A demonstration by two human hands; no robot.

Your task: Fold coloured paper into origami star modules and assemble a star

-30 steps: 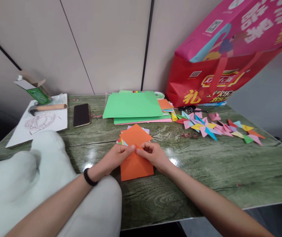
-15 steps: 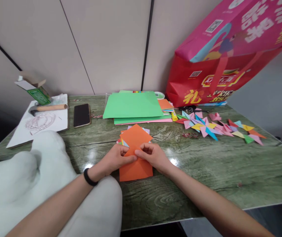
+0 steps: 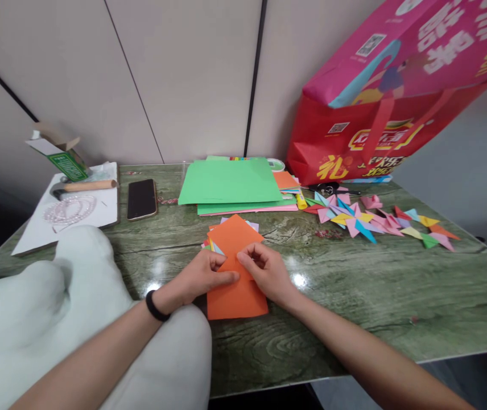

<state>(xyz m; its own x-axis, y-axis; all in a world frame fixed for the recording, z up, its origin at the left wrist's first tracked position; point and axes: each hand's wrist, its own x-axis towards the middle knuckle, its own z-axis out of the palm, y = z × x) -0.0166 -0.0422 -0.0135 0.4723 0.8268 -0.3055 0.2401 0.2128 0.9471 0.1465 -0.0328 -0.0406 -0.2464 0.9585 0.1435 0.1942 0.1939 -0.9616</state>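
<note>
An orange sheet of paper [image 3: 237, 299] lies in front of me, its lower part spread flat toward the table's front edge. My left hand [image 3: 205, 272] grips its left side, thumb stretched across the top face and fingers curled. On the other side, my right hand [image 3: 264, 270] is closed in a pinch at the sheet's upper right, thumb and forefinger tips close together. Part of the sheet is hidden by both hands. Just beyond is a small pile of coloured paper [image 3: 252, 226], topped by orange paper [image 3: 237, 228] with a corner pointing away.
Green sheets [image 3: 230, 182] are stacked at the back, beside a yellow glue stick [image 3: 300, 199]. Folded paper pieces [image 3: 354, 216] lie right, below a red bag [image 3: 354, 136]. Leftward are a phone [image 3: 141, 199], a hammer [image 3: 85, 186] and a white plush toy [image 3: 85, 267].
The lower edge of the orange sheet has shifted slightly toward me and to the right. My right thumb has moved up and right, away from my left thumb.
</note>
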